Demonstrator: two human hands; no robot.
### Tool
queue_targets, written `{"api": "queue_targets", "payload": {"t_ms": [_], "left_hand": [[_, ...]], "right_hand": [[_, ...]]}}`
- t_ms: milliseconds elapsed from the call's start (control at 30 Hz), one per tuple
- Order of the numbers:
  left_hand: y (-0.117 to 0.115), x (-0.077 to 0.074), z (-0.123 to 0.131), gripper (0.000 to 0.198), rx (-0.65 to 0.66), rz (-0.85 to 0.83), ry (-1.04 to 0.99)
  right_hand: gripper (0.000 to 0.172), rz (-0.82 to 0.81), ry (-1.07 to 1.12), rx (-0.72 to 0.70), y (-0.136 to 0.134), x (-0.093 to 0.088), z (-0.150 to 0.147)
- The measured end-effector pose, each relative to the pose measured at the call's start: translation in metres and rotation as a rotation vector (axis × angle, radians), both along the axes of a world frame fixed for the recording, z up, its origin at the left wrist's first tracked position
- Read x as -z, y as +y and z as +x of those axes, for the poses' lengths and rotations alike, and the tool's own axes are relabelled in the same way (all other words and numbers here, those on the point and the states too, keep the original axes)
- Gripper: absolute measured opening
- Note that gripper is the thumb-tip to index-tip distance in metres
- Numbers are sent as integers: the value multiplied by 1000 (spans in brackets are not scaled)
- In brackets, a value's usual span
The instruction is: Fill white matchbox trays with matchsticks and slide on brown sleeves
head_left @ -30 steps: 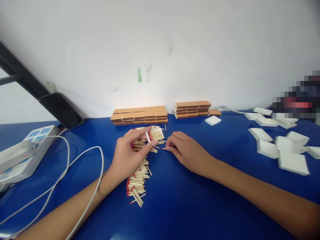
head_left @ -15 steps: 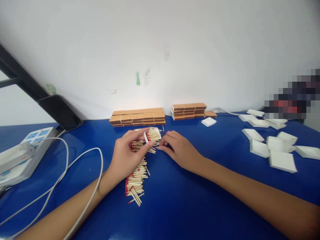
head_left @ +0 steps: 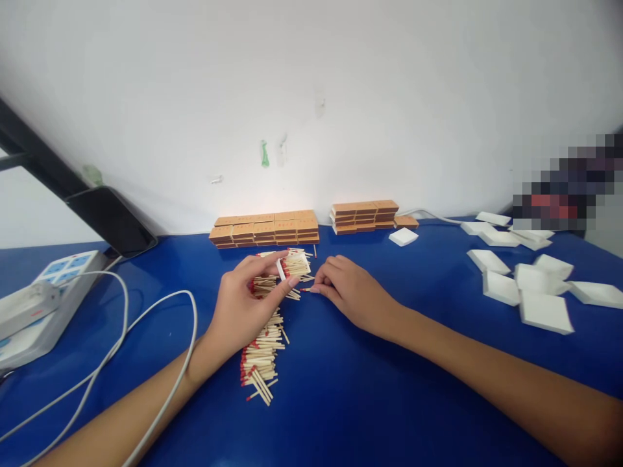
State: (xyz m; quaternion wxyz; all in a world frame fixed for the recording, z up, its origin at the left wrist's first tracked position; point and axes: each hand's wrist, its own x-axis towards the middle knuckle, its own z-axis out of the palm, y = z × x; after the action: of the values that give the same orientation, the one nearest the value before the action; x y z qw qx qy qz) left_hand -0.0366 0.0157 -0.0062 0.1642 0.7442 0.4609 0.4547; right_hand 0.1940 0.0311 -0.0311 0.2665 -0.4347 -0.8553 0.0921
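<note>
Between the thumb and fingers of my left hand (head_left: pixel 246 295) is a small white matchbox tray (head_left: pixel 307 262), tilted and filled with red-tipped matches. My right hand (head_left: pixel 351 290) is just to its right, thumb and forefinger pinched on a match (head_left: pixel 305 289) whose red head points left. Beneath and in front of my left hand, a long heap of loose matches (head_left: pixel 263 357) lies on the blue table, partly hidden by that hand.
Stacked orange matchboxes (head_left: pixel 265 228) line the wall, with a second stack (head_left: pixel 364 217) to their right. Several white trays (head_left: pixel 545 311) lie scattered at right. White cables (head_left: pixel 192 324) cross my left forearm near a power strip (head_left: pixel 58 311). A phone (head_left: pixel 114 220) leans at left.
My right hand has shifted slightly, and the match in its pinch now shows more clearly. My left hand still holds the tray. The whole view has moved a little.
</note>
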Motion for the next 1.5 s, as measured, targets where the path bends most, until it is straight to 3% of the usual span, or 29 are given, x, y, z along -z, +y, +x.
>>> {"api": "queue_targets", "payload": {"t_ms": [233, 400, 633, 967, 1267, 1500], "left_hand": [[1, 3, -1, 40, 7, 0, 5], [0, 5, 0, 40, 60, -51, -4], [-11, -2, 5, 39, 195, -51, -8], [-12, -5, 7, 41, 225, -127, -53], [-11, -7, 7, 44, 137, -268, -128], [-10, -5, 6, 42, 199, -220, -97]], "right_hand": [[13, 84, 123, 76, 2, -14, 20], [13, 111, 242, 29, -6, -22, 15], [9, 174, 210, -60, -22, -21, 2], [6, 201, 268, -84, -20, -15, 5], [6, 189, 300, -112, -23, -17, 4], [8, 143, 300, -131, -23, -15, 4]]}}
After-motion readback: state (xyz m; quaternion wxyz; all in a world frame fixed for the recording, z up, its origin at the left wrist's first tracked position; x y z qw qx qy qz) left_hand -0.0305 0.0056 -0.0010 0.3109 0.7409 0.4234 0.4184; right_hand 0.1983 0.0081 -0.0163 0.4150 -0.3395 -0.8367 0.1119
